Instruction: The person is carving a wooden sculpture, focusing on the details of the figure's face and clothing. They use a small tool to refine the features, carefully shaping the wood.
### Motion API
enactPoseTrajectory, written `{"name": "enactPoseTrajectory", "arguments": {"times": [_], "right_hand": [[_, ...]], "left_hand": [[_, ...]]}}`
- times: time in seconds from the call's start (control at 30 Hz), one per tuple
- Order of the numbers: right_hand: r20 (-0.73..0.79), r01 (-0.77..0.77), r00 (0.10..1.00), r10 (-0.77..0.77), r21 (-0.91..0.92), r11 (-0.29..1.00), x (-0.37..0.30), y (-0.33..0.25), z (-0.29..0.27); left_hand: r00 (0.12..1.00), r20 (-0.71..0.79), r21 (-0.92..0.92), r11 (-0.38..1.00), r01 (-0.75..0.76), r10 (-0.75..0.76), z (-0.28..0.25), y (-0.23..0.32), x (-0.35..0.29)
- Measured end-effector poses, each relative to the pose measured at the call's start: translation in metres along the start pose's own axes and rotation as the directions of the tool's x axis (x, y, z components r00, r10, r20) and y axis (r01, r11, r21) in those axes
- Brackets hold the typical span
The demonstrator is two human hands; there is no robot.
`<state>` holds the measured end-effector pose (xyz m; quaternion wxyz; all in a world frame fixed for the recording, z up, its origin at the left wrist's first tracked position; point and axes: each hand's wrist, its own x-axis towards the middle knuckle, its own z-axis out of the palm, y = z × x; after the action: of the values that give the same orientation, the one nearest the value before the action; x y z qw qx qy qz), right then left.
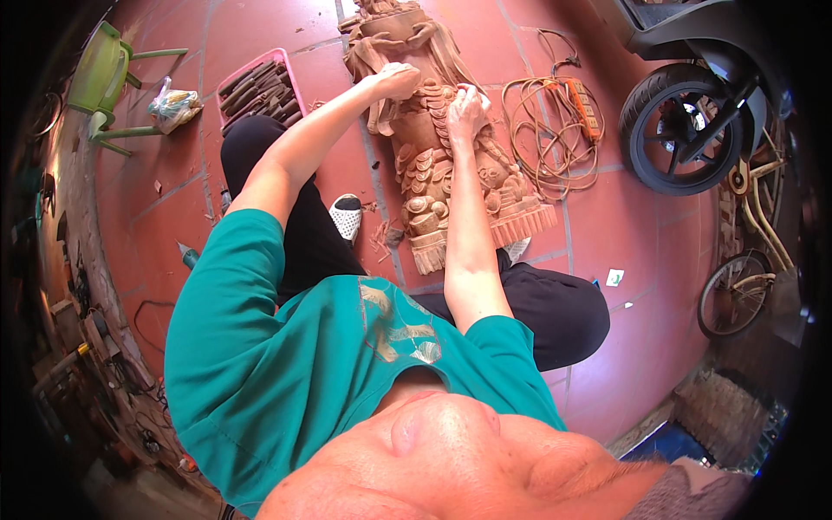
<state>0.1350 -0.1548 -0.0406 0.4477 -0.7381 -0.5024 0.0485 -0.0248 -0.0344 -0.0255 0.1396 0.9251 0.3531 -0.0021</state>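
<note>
On the red tiled floor (pixel 637 234), the wooden carving (pixel 420 132) lies under both hands, its long axis running forward and slightly left. The left hand (pixel 399 81) is at its left side, farther forward; the right hand (pixel 467 111) is nearer its right edge. Each grip is curled; I cannot tell what either holds.

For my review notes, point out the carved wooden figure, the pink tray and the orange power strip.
Carved wooden figure (pixel 418 133): head view, on its middle section.
Pink tray (pixel 295 85): head view, on its right rim.
Orange power strip (pixel 583 110): head view, on the middle of its body.
</note>
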Motion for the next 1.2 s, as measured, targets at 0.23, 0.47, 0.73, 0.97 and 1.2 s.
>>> {"name": "enactPoseTrajectory", "arguments": {"times": [0.23, 0.47, 0.73, 0.97, 1.2], "right_hand": [[-0.028, 0.026, 0.999, -0.026, -0.015, 1.0, -0.002, -0.001, -0.002], [-0.032, 0.018, 0.999, -0.019, -0.039, 0.999, -0.002, 0.001, -0.004], [-0.009, 0.011, 1.0, -0.011, -0.007, 1.0, -0.003, -0.004, -0.002], [-0.038, 0.091, 0.995, -0.092, -0.024, 0.996, -0.002, 0.0, -0.005], [-0.013, 0.116, 0.993, -0.117, -0.029, 0.993, -0.002, -0.006, 0.002]], "left_hand": [[0.997, 0.08, 0.032, 0.999, 0.001, -0.004, -0.023, 0.026, -0.014], [0.965, 0.019, 0.006, 0.965, 0.261, -0.261, -0.049, -0.006, -0.007], [0.837, -0.402, -0.081, 0.925, 0.372, -0.371, -0.125, -0.075, -0.037], [0.85, -0.296, -0.326, 0.882, 0.339, -0.436, -0.17, -0.065, -0.056], [0.788, -0.364, -0.514, 0.812, 0.275, -0.497, -0.154, -0.113, -0.085]]}}
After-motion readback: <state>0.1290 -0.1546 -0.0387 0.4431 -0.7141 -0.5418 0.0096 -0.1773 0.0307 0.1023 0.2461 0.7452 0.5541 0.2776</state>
